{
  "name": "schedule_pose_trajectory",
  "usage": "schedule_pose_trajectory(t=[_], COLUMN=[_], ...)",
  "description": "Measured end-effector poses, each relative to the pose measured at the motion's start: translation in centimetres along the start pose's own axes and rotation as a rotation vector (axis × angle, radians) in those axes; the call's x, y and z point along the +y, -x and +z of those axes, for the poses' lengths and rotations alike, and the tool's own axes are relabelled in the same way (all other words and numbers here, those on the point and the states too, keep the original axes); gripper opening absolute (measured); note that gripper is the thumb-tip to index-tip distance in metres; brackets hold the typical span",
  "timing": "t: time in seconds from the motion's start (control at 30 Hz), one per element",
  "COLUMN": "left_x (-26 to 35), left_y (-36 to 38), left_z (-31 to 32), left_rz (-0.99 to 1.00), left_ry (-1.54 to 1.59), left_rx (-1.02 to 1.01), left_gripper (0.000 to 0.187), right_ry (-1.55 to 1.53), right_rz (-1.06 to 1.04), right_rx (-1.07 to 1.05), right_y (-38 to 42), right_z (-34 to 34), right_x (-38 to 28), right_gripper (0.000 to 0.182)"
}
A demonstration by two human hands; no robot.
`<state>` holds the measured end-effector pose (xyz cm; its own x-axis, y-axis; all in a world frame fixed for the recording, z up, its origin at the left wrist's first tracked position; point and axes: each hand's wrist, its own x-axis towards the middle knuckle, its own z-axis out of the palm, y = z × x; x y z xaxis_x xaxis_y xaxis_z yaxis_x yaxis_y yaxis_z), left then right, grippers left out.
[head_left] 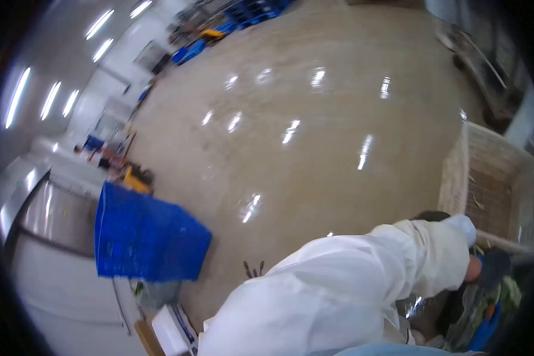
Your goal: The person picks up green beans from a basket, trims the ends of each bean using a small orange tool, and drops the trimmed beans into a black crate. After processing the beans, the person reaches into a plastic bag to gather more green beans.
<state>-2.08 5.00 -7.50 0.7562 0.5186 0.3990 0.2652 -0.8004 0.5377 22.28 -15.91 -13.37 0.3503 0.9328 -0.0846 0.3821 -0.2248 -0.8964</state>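
My right arm, in a white sleeve, reaches across to the lower right. At its end my right hand wears a dark glove, with a bit of bare wrist at the cuff. The hand is beside leafy greens, and a blurred blue container lies just below it. Its fingers are blurred, so I cannot tell what they hold. Of my left hand, only a few dark gloved fingertips show above the white sleeve, spread apart with nothing between them; the rest is hidden.
A whitish plastic crate with a few scraps inside stands at the right. Stacked blue crates are on the left, near a steel cabinet. Beyond the wet, shiny floor are blue pallets and a wheeled cart.
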Motion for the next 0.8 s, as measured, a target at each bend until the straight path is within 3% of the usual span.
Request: schedule_pose_trajectory(t=[0.03, 0.07, 0.17, 0.27, 0.3, 0.37, 0.4, 0.43, 0.47, 0.5, 0.57, 0.63, 0.8], left_x=[1.2, 1.4, 3.6, 3.5, 4.1, 2.6, 2.6, 3.4, 3.1, 4.1, 4.8, 5.9, 7.7], left_y=[0.0, -0.2, 0.6, 0.4, 0.7, 0.5, 0.5, 0.6, 0.4, 0.3, 0.6, 1.1, 1.5], left_z=[-0.3, -0.1, -4.1, -4.2, -5.4, -2.8, -3.4, -5.6, -4.9, -6.9, -7.6, -7.5, -9.5], left_rz=[-0.076, -0.007, -0.117, -0.088, -0.157, -0.084, -0.106, -0.052, -0.137, -0.006, -0.032, -0.22, -0.324], left_ry=[0.05, 0.147, 0.285, 0.336, 0.38, 0.498, 0.338, 0.372, 0.497, 0.5, 0.552, 0.874, 1.364], left_rx=[0.03, 0.185, 0.114, 0.036, -0.002, 0.116, -0.016, -0.007, -0.022, 0.007, -0.063, -0.177, -0.249], left_gripper=[0.015, 0.013, 0.018, 0.024, 0.028, 0.033, 0.034, 0.033, 0.031, 0.03, 0.033, 0.029, 0.023], right_ry=[0.118, 0.175, 0.234, 0.252, 0.305, 0.372, 0.397, 0.433, 0.491, 0.632, 0.687, 0.103, -0.573], right_rz=[-0.015, 0.008, -0.084, -0.022, -0.042, -0.177, -0.208, -0.197, -0.197, -0.183, -0.165, -0.17, -0.161], right_rx=[0.045, 0.083, 0.2, 0.378, 0.41, 0.437, 0.455, 0.469, 0.506, 0.543, 0.583, 0.645, 0.362], right_y=[0.1, 0.9, 3.2, 3.9, 4.3, 5.0, 5.2, 5.6, 5.9, 5.9, 6.0, 5.7, 5.5], right_z=[-0.2, 1.0, 4.6, 3.7, 4.3, 6.3, 6.3, 6.2, 6.7, 6.6, 6.9, 6.6, 7.0], right_x=[-1.3, -5.2, -14.2, -12.0, -13.4, -18.5, -18.5, -18.3, -19.6, -19.6, -21.3, -19.5, -23.0], right_gripper=[0.044, 0.042, 0.036, 0.03, 0.028, 0.025, 0.025, 0.024, 0.024, 0.024, 0.025, 0.024, 0.025])
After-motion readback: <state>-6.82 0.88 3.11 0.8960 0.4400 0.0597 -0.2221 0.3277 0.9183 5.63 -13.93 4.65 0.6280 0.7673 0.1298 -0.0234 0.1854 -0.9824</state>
